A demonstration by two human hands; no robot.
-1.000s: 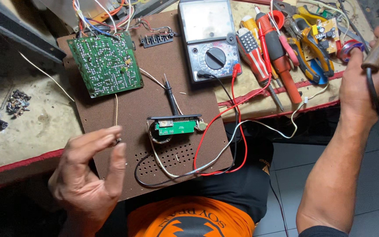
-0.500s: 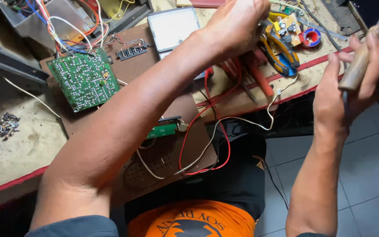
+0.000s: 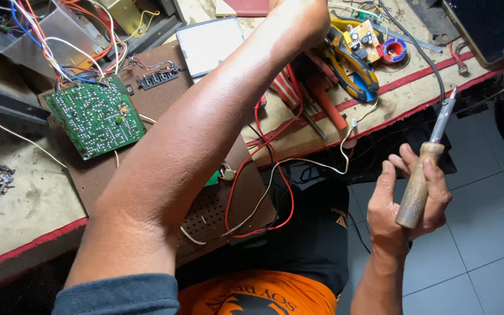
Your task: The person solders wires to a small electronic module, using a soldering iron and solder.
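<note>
Wires in many colours run down to a green circuit board (image 3: 95, 116) lying far to the left of both hands. Since a second ago the left hand (image 3: 298, 14) has been stretched from the near edge across the bench to the tools at the top, its fingers cut off so its grip cannot be told. The soldering iron (image 3: 424, 169), now lowered off the bench, is gripped by the closed right hand (image 3: 406, 201), so soldering looks paused while something is fetched.

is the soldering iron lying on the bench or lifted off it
Lifted off. The right hand grips the soldering iron by its wooden handle, tip pointing up, out past the bench edge above the tiled floor.
</note>
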